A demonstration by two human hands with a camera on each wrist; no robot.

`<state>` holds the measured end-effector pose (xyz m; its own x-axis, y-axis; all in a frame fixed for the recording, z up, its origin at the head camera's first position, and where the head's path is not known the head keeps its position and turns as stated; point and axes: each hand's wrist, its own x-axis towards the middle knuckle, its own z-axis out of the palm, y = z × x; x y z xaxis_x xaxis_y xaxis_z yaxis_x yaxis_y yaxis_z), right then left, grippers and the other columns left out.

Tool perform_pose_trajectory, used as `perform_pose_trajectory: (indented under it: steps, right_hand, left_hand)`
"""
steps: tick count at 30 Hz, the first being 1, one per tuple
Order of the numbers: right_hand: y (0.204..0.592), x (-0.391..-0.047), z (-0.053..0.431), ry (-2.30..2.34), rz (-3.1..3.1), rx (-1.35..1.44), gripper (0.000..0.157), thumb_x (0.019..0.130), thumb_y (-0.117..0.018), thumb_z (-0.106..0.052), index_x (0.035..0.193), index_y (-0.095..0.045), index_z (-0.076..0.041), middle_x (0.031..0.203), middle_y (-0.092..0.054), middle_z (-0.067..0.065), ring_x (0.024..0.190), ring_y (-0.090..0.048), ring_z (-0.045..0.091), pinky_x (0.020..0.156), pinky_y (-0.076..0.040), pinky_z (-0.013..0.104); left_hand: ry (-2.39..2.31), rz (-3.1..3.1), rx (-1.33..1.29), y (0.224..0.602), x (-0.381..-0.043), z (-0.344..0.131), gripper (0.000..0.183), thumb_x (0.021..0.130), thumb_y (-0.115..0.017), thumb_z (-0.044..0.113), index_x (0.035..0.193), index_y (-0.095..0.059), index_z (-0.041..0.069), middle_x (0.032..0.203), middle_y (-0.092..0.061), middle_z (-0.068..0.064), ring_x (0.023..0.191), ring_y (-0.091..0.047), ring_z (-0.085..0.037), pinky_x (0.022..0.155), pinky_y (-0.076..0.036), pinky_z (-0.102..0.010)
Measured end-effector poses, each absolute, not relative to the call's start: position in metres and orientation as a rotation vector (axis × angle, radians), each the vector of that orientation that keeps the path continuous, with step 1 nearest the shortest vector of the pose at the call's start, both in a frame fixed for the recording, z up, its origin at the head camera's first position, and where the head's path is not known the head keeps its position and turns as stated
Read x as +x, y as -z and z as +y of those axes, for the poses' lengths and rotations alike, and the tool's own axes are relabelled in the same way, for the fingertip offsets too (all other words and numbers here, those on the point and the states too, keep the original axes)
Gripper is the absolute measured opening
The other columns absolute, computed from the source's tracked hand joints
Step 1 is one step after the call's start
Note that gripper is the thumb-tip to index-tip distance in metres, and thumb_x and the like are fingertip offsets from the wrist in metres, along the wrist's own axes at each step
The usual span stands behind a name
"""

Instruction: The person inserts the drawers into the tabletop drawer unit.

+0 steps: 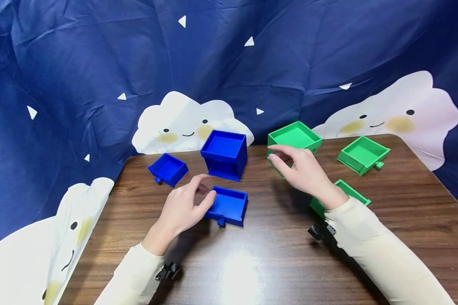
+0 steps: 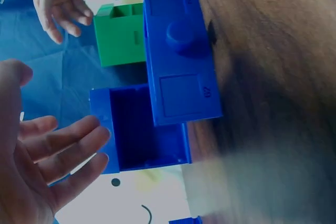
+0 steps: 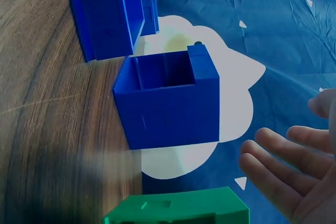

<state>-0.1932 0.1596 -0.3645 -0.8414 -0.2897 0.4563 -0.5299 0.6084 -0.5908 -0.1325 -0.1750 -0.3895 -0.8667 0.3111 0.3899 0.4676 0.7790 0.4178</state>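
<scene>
Left hand point(image 1: 181, 207): thumb and fingers parted, slightly bent, holding nothing. Blue drawer point(image 1: 230, 203) sits on the tabletop point(image 1: 275, 254) just right of it; in the head view the thumb overlaps the drawer's left side. Blue housing point(image 1: 225, 156), front open, stands behind that drawer; smaller blue drawer point(image 1: 168, 169) lies to the left.

Right hand point(image 1: 305, 171): fingers loosely bent, thumb apart, grasp likewise vacant. It overlaps green housing point(image 1: 295, 135). One green drawer point(image 1: 350, 189) lies partly behind the wrist, another point(image 1: 364, 153) farther right.

View comparison: left wrist view separates left hand from drawer, the overlap being line of sight; it also shows the knob point(image 2: 181, 36) face-on and a small dark marking, illegible from the head. Right wrist view shows the blue housing's side wall and a gap between right fingers and green housing.
</scene>
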Motion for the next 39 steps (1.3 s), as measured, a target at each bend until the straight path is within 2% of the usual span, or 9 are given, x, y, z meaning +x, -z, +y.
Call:
perform_pose_trajectory:
  steps: [4,8,13,18,29,39]
  right_hand:
    - [0.368,-0.198,0.153,-1.1,-2.515,0.676,0.031,0.107,-0.067,-0.019,0.133,-0.074,-0.004,0.109,-0.082,0.01,0.085,-0.073,0.021,0.076,-0.059,0.036]
    - [0.37,-0.201,0.147,-1.129,-2.536,0.69,0.033,0.108,-0.065,-0.02,0.135,-0.073,-0.003,0.109,-0.081,0.012,0.089,-0.075,0.024,0.08,-0.061,0.043]
    - [0.372,-0.205,0.142,-1.14,-2.533,0.698,0.033,0.108,-0.065,-0.019,0.134,-0.073,-0.002,0.106,-0.081,0.012,0.091,-0.074,0.024,0.08,-0.06,0.041]
    - [0.376,-0.209,0.137,-1.156,-2.533,0.695,0.033,0.108,-0.065,-0.019,0.135,-0.072,-0.001,0.107,-0.081,0.013,0.089,-0.074,0.025,0.08,-0.06,0.042]
    - [0.387,-0.218,0.129,-1.181,-2.541,0.692,0.037,0.107,-0.066,-0.018,0.139,-0.069,0.0,0.111,-0.081,0.016,0.091,-0.075,0.026,0.079,-0.06,0.041]
    - [0.393,-0.227,0.117,-1.244,-2.562,0.642,0.038,0.107,-0.066,-0.021,0.141,-0.067,-0.003,0.113,-0.08,0.015,0.093,-0.074,0.027,0.085,-0.059,0.044]
  left_hand:
    - [0.766,-2.704,-0.561,0.391,-0.129,-0.178,0.044,0.102,-0.071,0.036,0.138,-0.065,0.012,0.103,-0.082,-0.003,0.095,-0.08,-0.022,0.083,-0.062,-0.047]
    - [0.803,-2.732,-0.512,0.395,-0.124,-0.182,0.04,0.101,-0.072,0.035,0.133,-0.067,0.013,0.095,-0.079,0.003,0.087,-0.077,-0.018,0.08,-0.06,-0.041]
    - [0.875,-2.75,-0.477,0.401,-0.121,-0.187,0.031,0.1,-0.073,0.033,0.123,-0.07,0.013,0.088,-0.074,0.009,0.076,-0.069,-0.006,0.073,-0.057,-0.028]
    - [0.916,-2.764,-0.466,0.408,-0.117,-0.192,0.028,0.099,-0.074,0.031,0.118,-0.07,0.012,0.084,-0.071,0.012,0.072,-0.065,0.0,0.071,-0.055,-0.026]
    - [0.931,-2.827,-0.409,0.419,-0.108,-0.197,0.027,0.098,-0.076,0.03,0.115,-0.071,0.01,0.079,-0.069,0.014,0.069,-0.062,0.002,0.07,-0.053,-0.024]
    - [1.008,-2.894,-0.369,0.424,-0.103,-0.197,0.021,0.098,-0.076,0.031,0.108,-0.074,0.012,0.077,-0.066,0.015,0.065,-0.057,0.002,0.067,-0.048,-0.022]
